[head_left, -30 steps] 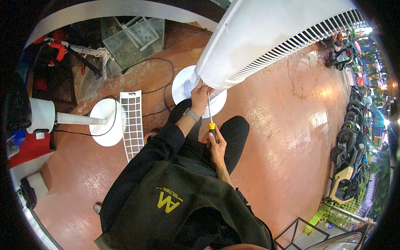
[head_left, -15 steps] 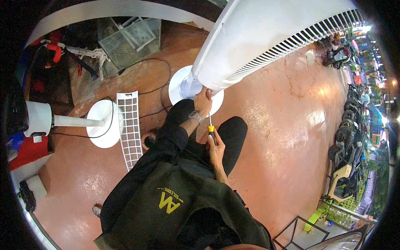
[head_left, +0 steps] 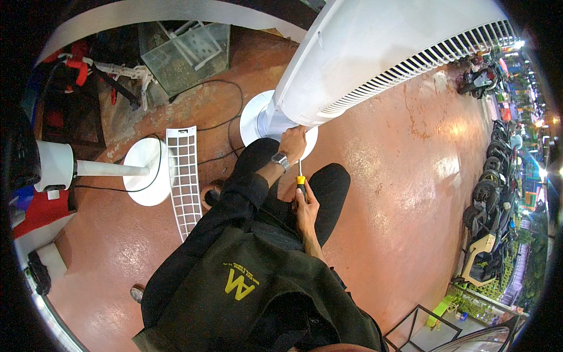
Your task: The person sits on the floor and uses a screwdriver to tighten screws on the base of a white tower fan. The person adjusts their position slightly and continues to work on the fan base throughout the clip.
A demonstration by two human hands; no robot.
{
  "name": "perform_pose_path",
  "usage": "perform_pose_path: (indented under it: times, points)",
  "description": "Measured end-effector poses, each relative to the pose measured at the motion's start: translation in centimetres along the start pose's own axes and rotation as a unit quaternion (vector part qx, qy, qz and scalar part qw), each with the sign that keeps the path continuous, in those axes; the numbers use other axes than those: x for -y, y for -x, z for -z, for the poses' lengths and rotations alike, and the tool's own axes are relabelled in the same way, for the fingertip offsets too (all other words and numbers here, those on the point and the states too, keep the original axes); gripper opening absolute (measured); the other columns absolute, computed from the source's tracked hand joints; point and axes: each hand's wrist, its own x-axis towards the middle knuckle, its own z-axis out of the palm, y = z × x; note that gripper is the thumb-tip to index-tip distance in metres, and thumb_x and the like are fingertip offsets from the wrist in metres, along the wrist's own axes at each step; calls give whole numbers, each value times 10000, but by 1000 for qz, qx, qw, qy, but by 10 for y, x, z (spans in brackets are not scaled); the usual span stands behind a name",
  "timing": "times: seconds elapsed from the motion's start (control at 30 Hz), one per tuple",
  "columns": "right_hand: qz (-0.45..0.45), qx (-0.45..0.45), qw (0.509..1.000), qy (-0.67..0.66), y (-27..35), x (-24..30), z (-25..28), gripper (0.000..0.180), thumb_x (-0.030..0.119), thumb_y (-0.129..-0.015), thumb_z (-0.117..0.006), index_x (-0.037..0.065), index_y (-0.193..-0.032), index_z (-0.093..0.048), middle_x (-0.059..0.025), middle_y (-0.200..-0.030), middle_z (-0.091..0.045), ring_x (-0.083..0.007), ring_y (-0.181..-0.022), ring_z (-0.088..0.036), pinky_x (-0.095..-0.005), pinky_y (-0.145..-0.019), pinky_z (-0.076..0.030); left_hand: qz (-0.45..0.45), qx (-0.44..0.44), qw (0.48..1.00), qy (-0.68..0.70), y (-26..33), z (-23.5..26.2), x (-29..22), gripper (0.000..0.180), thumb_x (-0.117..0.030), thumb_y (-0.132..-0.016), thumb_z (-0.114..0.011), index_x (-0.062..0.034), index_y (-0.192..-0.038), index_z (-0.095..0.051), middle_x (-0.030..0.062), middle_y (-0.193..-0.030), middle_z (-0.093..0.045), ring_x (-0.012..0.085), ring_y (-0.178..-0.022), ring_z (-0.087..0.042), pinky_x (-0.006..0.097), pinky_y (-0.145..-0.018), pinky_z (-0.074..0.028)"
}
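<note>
right fingers (head_left: 310,196) snug around a yellow-black screwdriver (head_left: 301,180); left fingers (head_left: 297,136) bent, contents unclear

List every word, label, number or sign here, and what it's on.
Dark apron: a large yellow letter mark, not copied here; the small yellow print beside it is too small to read.
White slatted unit: no lettering visible.
Screwdriver: none can be made out.

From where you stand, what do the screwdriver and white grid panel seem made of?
Screwdriver: shaft probably smooth metal, from its silvery look; yellow-and-black handle likely plastic or rubber, finish unclear.
Grid panel: probably moulded plastic, given its even white bars, though painted metal is possible.
</note>
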Motion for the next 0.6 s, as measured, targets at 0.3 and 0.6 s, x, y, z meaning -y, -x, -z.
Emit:
perform_pose_path:
  times: [0.3, 0.6]
  points:
    - [33, 26, 998, 44, -6, -2, -6, 452, 202, -909, -591, 63, -1327, -493, -15, -768, -579, -64, -619, -482, -220, -545, -395, 48, -75, 994, 64, 6, 35, 7, 200, -59, -863, -498, -32, -1037, -595, 175, -880, -661, 361, -793, -639, 439, -692, -517]
    - [65, 38, 995, 61, -12, -12, -7, 437, 188, -913, -585, 55, -1320, -497, -18, -762, -586, -69, -614, -502, -212, -529, -394, 129, -52, 990, 26, 4, 44, 7, 533, -152, -902, -502, -88, -1393, -305, 143, -801, -678, 373, -660, -639, 480, -608, -515]
